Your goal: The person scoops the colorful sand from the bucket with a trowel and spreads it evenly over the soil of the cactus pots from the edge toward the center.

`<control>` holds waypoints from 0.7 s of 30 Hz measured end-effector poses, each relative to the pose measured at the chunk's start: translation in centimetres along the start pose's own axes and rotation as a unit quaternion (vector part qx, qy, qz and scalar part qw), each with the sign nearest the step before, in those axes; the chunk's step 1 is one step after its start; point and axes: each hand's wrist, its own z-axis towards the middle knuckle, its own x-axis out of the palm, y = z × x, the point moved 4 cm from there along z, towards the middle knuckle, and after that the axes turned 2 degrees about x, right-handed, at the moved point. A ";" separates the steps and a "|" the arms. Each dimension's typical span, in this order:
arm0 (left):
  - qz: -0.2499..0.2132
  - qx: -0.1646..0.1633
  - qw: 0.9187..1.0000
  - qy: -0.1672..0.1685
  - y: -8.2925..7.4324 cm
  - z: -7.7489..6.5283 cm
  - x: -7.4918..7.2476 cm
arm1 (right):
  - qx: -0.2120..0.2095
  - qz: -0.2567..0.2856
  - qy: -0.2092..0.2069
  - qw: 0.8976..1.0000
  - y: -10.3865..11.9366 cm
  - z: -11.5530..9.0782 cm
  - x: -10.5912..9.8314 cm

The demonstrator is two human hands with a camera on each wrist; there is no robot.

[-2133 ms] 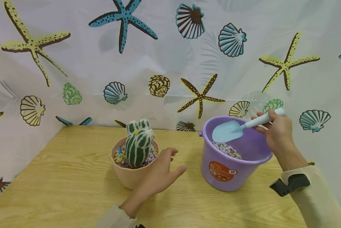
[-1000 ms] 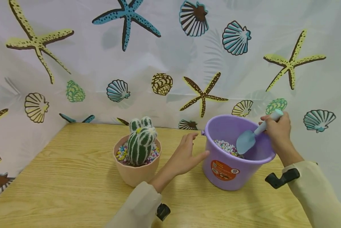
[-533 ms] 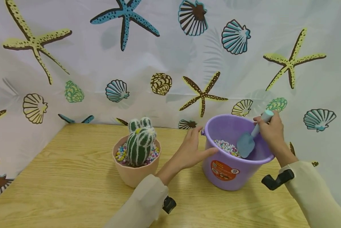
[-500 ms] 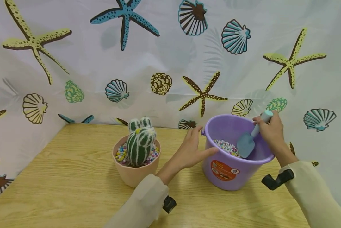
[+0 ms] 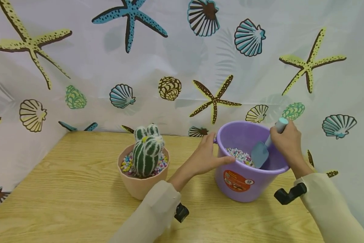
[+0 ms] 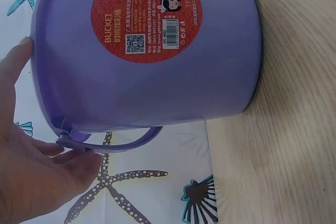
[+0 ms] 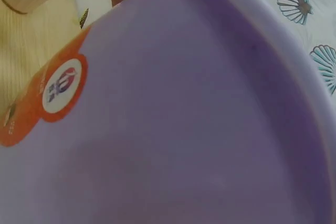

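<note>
My right hand [image 5: 287, 139] grips the handle of a pale blue hand trowel [image 5: 260, 155]. The trowel's blade points down inside a purple bucket [image 5: 247, 184], against small coloured pebbles [image 5: 239, 156] on its bottom. On the bucket's left side, my left hand [image 5: 202, 156] holds the rim. Its thumb [image 6: 18, 56] reaches the rim at the front, and its fingers bend at the bail handle's hinge [image 6: 73, 142]. The bucket's wall fills most of the right wrist view, so the trowel is hidden there.
Left of the bucket stands a peach flowerpot [image 5: 142, 185] with a knitted-looking cactus [image 5: 145, 157] and bright pebbles [image 5: 127, 164]. The left forearm passes close by the pot. A patterned cloth [image 5: 157, 60] hangs behind the wooden table [image 5: 63, 199].
My left hand has gone from beside the pot rightward to the bucket's rim. My right hand has lowered the trowel from above the rim into the bucket and tilted it more upright.
</note>
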 end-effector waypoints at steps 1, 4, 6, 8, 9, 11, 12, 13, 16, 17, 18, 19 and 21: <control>-0.002 0.005 1.000 0.002 0.0 0.1 0.0 | -0.001 -0.006 -0.003 1.000 0.0 0.0 0.0; -0.003 0.018 1.000 0.010 -0.2 0.2 0.0 | -0.004 -0.018 -0.016 1.000 0.0 -0.2 -0.1; 0.003 0.021 1.000 0.017 -0.3 0.3 0.0 | -0.008 -0.025 -0.023 0.999 -0.1 -0.2 -0.1; 0.013 0.020 0.999 0.026 -0.4 0.4 0.1 | -0.011 -0.029 -0.026 0.999 -0.1 -0.2 -0.1; 0.018 0.019 0.999 0.030 -0.4 0.4 0.1 | -0.011 -0.031 -0.025 0.999 -0.1 -0.2 -0.1; 0.029 0.015 0.999 0.036 -0.5 0.4 0.3 | -0.010 -0.030 -0.018 0.999 -0.2 -0.1 -0.1; 0.032 0.014 0.999 0.037 -0.6 0.4 0.3 | -0.010 -0.029 -0.014 0.999 -0.2 -0.1 -0.1; 0.035 0.012 0.999 0.037 -0.6 0.4 0.4 | -0.009 -0.027 -0.006 1.000 -0.2 -0.1 -0.1; 0.042 0.003 0.999 0.035 -0.5 0.4 0.5 | -0.009 -0.019 0.013 1.000 -0.1 0.1 0.2; 0.044 0.001 0.998 0.034 -0.5 0.5 0.5 | -0.008 -0.017 0.018 1.000 0.0 0.1 0.3; 0.046 -0.001 0.998 0.032 -0.5 0.5 0.4 | -0.007 -0.015 0.020 1.000 0.0 0.2 0.3; 0.049 -0.003 0.998 0.031 -0.4 0.5 0.4 | -0.006 -0.013 0.022 1.000 0.1 0.2 0.4; 0.054 -0.004 0.998 0.030 -0.4 0.5 0.4 | -0.006 -0.011 0.026 1.000 0.2 0.3 0.5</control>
